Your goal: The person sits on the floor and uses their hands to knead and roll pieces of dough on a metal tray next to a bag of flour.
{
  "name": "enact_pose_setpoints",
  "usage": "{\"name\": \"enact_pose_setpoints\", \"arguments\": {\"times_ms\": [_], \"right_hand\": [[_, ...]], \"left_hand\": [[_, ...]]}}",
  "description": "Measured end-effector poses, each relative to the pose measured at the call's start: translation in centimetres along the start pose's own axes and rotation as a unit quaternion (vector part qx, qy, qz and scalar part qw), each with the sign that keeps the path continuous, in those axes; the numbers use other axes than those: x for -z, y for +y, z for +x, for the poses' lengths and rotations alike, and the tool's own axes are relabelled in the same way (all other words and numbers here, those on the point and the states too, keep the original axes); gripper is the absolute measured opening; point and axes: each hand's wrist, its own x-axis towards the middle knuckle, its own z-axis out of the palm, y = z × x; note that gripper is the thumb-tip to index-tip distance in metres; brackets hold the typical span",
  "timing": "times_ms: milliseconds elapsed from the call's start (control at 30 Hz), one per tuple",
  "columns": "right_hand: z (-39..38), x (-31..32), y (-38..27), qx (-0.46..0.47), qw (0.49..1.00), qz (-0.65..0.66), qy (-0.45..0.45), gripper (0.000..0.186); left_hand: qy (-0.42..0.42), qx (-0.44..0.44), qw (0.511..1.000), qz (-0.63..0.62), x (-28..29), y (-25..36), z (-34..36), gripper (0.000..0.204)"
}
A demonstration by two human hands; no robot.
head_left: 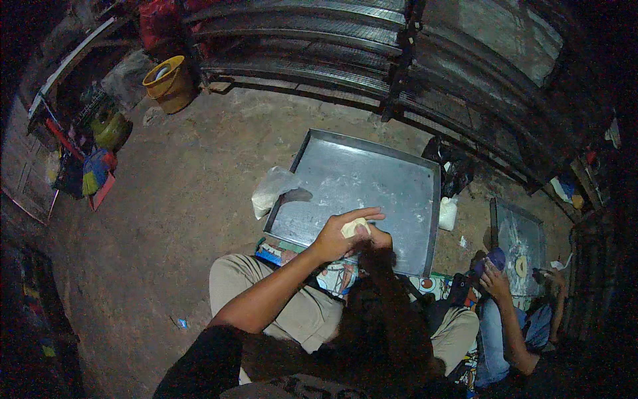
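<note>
the left hand point(329, 239) and right hand point(380, 239) hold a pale lump of dough point(352, 228) above a large metal tray point(372, 169) on the floor point(173, 179). a plastic bag point(267, 194) sits at the tray's left edge, and a co-worker point(513, 332) sits at the right by a smaller tray point(535, 243).

I see the tray point(362, 169) open from the hands point(331, 241) to its far side. Obstacles: raised rim point(435, 219); pale bag point(268, 193) at left edge; rack point(299, 66) beyond. Floor point(173, 179) at left gives wide passage.
</note>
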Motion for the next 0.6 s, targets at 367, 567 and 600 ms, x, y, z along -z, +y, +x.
{"name": "enact_pose_setpoints", "arguments": {"times_ms": [367, 567, 600], "right_hand": [[1.1, -0.8, -0.3, -0.142, 0.941, 0.301, -0.054, 0.046], [1.3, -0.1, -0.6, -0.182, 0.906, 0.354, -0.144, 0.046], [1.2, -0.2, -0.7, -0.187, 0.901, 0.363, -0.146, 0.045]], "left_hand": [[0.140, 0.104, 0.980, -0.097, 1.6, -1.0, 0.0, 0.045], [0.109, 0.106, 0.970, -0.192, 2.0, -0.6, 0.2, 0.053], [0.076, 0.061, 0.977, -0.189, 2.0, -1.2, 0.3, 0.053]]}}
